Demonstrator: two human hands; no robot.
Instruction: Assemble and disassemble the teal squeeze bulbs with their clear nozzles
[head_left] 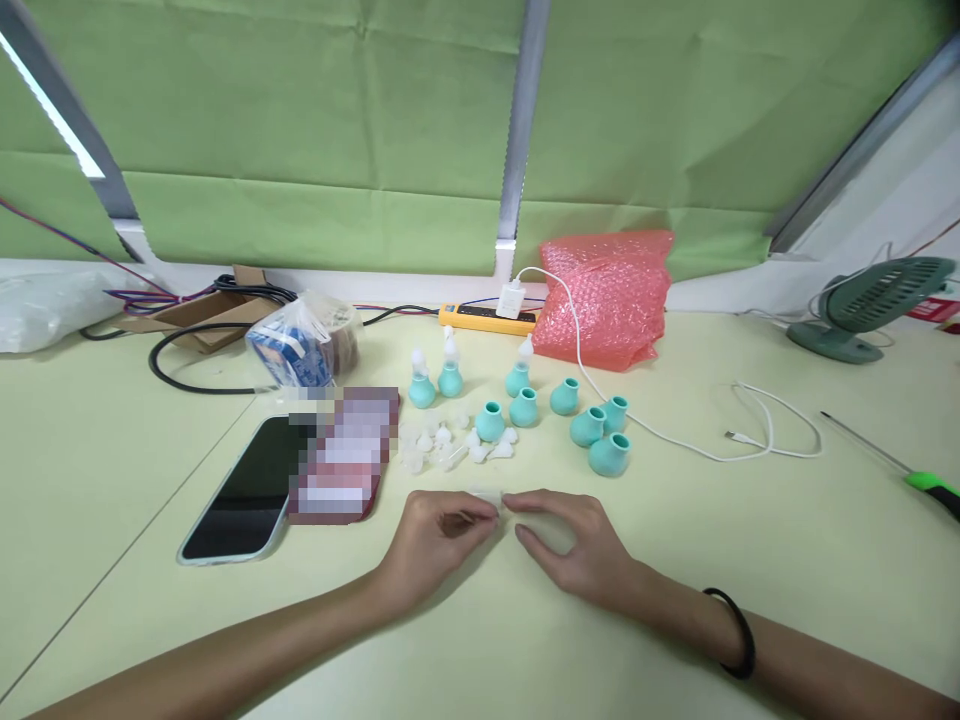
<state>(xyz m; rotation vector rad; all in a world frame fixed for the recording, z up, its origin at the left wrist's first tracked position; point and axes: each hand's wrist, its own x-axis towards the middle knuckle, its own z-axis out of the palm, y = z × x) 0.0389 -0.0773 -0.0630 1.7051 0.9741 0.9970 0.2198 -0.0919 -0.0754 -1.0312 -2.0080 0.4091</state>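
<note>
Left hand (429,550) pinching a small clear piece (489,494) at its fingertips; right hand (585,545), thumb and forefinger parted, just beside it! Teal bulbs (491,425) beyond the fingers; farther left, blue packet (289,352), print too small to read.

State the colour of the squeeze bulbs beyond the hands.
The squeeze bulbs are turquoise; the head view shows them.

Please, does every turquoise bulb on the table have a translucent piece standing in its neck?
No, only three turquoise bulbs carry translucent pieces on top, while the other six show open, bare necks.
</note>
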